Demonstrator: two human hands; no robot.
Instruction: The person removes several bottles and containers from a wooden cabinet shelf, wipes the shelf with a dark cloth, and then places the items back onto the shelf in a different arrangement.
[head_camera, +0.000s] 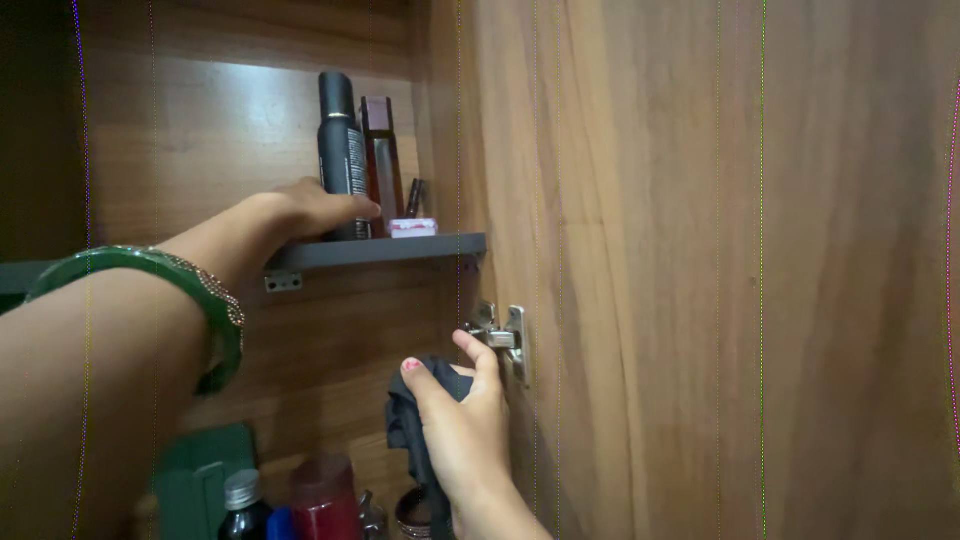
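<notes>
Your left hand (310, 208) reaches onto the dark shelf (375, 250) inside the wooden cabinet. Its fingers lie pressed together and curve toward the base of the black spray can (340, 150), with the fingertips touching or just short of it; the contact itself cannot be confirmed. A green bangle (215, 310) sits on that forearm.

The can stands upright near the shelf's middle. Just beside it, to the right, stands a tall, narrow reddish bottle (382, 160). A small pink-and-white container (412, 228) lies on the shelf next to that, close to the front edge.

Your right hand (462, 420) is below the shelf, at the metal door hinge (505, 340). It pinches a dark cloth (415, 420) between thumb and curled fingers, while the index finger extends up toward the hinge.

Hazards, as judged from this position:

- The can and the reddish bottle are tall, narrow, and stand close together. A sideways push at the can's base is likely to tip it into the bottle, and both could fall.
- The small container is near the edge. A sweep of your fingers could knock it off onto the bottles (300, 500) standing below.
- Your index finger is close to the hinge. If the open cabinet door (720, 300) swings, the finger or the cloth could be caught in the mechanism.
</notes>
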